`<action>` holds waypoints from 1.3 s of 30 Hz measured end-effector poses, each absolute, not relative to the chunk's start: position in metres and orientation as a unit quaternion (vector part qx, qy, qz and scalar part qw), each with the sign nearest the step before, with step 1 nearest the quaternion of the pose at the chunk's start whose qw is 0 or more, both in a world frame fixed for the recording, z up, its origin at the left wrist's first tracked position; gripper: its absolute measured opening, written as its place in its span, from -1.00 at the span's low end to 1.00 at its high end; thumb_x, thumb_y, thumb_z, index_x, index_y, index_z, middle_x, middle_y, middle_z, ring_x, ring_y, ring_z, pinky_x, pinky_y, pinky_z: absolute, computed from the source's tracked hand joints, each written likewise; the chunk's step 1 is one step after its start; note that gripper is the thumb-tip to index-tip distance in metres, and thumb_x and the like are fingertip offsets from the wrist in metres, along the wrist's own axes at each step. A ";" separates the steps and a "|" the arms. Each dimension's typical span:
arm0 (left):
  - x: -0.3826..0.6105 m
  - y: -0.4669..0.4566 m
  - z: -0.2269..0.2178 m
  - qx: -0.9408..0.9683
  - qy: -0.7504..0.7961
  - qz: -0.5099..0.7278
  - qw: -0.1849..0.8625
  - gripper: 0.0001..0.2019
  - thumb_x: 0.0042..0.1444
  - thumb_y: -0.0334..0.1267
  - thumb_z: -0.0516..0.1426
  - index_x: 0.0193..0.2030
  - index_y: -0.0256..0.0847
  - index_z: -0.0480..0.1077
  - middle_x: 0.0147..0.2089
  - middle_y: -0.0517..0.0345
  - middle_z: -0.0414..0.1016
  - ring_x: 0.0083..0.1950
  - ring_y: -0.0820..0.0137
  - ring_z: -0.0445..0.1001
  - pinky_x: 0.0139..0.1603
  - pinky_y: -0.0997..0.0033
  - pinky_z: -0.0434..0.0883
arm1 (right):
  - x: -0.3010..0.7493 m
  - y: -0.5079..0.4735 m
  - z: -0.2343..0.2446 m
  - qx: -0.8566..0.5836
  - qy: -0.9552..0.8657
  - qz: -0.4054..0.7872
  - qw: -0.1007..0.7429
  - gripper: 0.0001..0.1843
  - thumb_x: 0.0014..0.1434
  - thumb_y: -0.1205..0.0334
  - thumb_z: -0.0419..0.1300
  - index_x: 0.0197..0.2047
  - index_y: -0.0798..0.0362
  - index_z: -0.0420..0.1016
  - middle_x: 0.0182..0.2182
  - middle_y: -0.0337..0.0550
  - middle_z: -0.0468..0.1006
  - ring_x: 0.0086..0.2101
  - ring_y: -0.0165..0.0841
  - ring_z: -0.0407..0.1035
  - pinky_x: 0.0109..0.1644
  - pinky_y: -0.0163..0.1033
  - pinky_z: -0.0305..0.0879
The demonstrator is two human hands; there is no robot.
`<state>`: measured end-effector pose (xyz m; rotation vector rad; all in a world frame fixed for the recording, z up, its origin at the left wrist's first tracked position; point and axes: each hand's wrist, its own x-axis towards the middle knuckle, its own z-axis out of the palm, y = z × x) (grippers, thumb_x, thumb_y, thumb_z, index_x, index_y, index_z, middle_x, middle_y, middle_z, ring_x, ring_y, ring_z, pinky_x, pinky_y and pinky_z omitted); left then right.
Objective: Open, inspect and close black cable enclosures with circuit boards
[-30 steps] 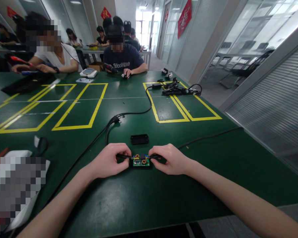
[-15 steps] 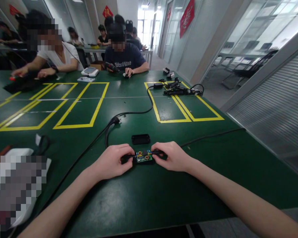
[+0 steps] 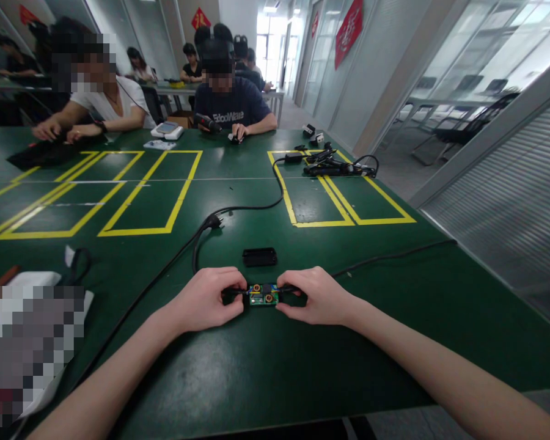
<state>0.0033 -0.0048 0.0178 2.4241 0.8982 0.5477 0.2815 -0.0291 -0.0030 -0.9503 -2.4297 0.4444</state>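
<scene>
While fingers (image 3: 235,277) flank PCB (image 3: 264,296), blk case (image 3: 260,256) behind

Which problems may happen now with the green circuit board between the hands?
The thin wires on the circuit board may loosen if the left hand or right hand pulls on the black cable beside it. The copper-coloured coils are uncovered, so a fingertip might knock one.
</scene>
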 end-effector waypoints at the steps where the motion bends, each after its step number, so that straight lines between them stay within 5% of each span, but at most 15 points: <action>1: 0.003 -0.005 0.018 0.889 0.331 0.198 0.246 -0.88 0.10 -0.41 0.13 -0.31 -0.21 0.51 -0.38 0.21 0.49 -0.45 0.49 0.39 -0.42 0.53 0.27 | 0.281 -0.029 -0.003 -0.349 -0.890 0.163 0.244 -0.80 0.22 0.20 0.33 -0.12 0.03 0.47 -0.30 -0.19 0.67 -0.43 -0.41 0.53 -0.37 -0.36 0.30; 39: 0.005 -0.003 0.022 0.900 0.349 0.173 0.195 -0.88 0.11 -0.38 0.14 -0.28 -0.19 0.52 -0.39 0.23 0.54 -0.49 0.50 0.41 -0.44 0.55 0.24 | 0.283 -0.022 0.000 -0.365 -0.890 0.191 0.196 -0.90 0.37 0.32 0.08 -0.08 0.04 0.38 -0.40 -0.21 0.55 -0.49 -0.41 0.38 -0.37 -0.33 0.22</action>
